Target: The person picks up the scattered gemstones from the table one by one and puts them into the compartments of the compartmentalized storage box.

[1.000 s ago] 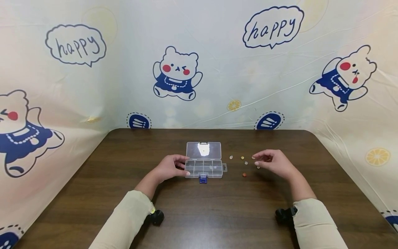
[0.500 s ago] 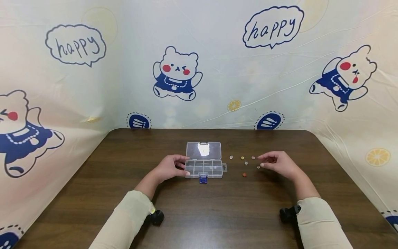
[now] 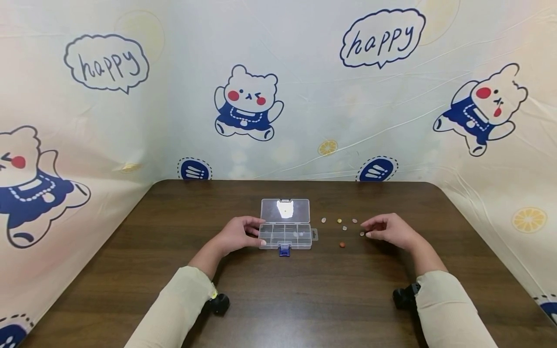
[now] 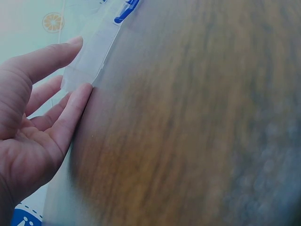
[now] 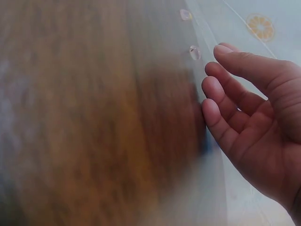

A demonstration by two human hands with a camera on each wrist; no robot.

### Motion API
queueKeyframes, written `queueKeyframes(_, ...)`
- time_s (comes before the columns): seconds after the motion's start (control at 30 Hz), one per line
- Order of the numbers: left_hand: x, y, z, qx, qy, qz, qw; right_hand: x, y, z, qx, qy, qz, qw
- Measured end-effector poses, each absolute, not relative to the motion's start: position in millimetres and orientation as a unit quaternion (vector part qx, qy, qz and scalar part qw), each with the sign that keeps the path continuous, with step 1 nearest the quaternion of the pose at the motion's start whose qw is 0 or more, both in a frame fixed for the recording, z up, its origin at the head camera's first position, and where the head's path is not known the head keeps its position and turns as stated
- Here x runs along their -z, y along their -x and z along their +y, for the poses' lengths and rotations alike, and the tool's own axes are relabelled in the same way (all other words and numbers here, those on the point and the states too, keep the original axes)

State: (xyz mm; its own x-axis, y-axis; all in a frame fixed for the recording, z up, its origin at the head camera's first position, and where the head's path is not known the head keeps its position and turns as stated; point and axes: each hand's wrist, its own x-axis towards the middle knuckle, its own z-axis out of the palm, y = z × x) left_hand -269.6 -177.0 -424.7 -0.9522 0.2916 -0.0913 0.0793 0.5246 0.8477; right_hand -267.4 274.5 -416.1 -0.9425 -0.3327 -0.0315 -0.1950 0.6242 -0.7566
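Note:
In the head view a clear plastic compartment box (image 3: 285, 237) lies on the table with its lid (image 3: 271, 210) folded back. My left hand (image 3: 237, 233) holds the box's left end, thumb at the front corner and fingers farther back. A blue latch (image 3: 284, 250) hangs at the box's front. Small pale pieces (image 3: 299, 234) show in its right compartments. My right hand (image 3: 389, 231) is beside several small stones, fingers loosely bent and nothing between them. Nearest its thumb is a pale stone (image 3: 361, 234); a pinkish stone (image 3: 354, 221) lies by the fingertips. The right wrist view also shows a clear stone (image 5: 195, 52).
A reddish-brown stone (image 3: 342, 245), a yellow stone (image 3: 339, 221) and two pale stones lie between box and right hand. The brown wood table (image 3: 278, 299) meets a printed cloth backdrop (image 3: 304, 121) at its back and sides.
My right hand has drawn back to the right, away from the stones, and the pinkish stone by its fingertips now shows fully. The left hand and box have stayed put.

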Motion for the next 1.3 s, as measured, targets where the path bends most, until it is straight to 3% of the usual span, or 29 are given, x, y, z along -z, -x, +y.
queueKeyframes(0.37, 426, 269, -176, -0.476, -0.108, 0.866, 0.111, 422, 275, 271, 0.399, 0.167, 0.894, 0.115)
queueKeyframes(1.3, 424, 269, -175, -0.472, -0.108, 0.868, 0.109, 420, 277, 263, 0.367, 0.165, 0.909, 0.107)
